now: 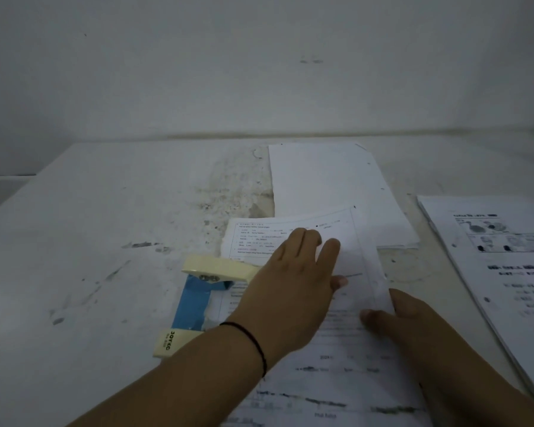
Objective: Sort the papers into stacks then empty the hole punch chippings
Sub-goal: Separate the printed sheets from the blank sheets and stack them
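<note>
Sorting is judged to be in hand. A printed sheet is pressed flat under the spread left hand, while its near edge is touched by the right hand, fingers loosely curled; a pinch cannot be told. Stacks lie behind and right. The punch sits beside the left wrist on the desk, untouched. Next, the sheet must be lifted to a stack.

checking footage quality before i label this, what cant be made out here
Head view only:
- Cream and blue hole punch: its right part is hidden under the left hand and forearm; the chippings tray cannot be seen.
- Printed white sheet under both hands: the text is too small and blurred to read.
- Illustrated white paper stack: cut off by the right edge.
- Right hand: the fingertips are blurred, so its grip on the sheet is unclear.
</note>
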A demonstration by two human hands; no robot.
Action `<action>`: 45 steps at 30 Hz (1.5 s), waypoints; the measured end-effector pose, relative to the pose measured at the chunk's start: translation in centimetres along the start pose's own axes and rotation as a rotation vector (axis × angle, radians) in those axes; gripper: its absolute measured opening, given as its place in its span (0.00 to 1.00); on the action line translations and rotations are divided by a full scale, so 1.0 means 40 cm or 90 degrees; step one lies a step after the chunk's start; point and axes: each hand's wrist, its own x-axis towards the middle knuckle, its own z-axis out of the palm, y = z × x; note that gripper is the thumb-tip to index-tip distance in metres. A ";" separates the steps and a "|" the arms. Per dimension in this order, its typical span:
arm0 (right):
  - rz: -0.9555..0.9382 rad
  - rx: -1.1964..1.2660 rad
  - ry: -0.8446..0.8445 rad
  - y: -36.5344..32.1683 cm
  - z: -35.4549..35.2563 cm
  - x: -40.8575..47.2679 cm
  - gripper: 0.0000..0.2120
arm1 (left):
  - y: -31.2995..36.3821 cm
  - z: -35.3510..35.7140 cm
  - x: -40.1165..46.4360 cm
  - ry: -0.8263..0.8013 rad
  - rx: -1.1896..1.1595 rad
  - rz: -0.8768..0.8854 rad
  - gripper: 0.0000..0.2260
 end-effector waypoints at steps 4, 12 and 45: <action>-0.018 0.028 0.014 0.001 0.003 -0.002 0.09 | 0.000 -0.013 0.002 -0.038 0.000 -0.014 0.19; -0.040 0.067 -0.016 -0.014 -0.011 -0.023 0.10 | -0.011 -0.112 0.020 -0.006 -0.222 -0.089 0.18; -0.083 0.106 0.101 -0.012 -0.067 -0.019 0.11 | -0.028 -0.200 -0.005 0.023 -0.623 -0.252 0.25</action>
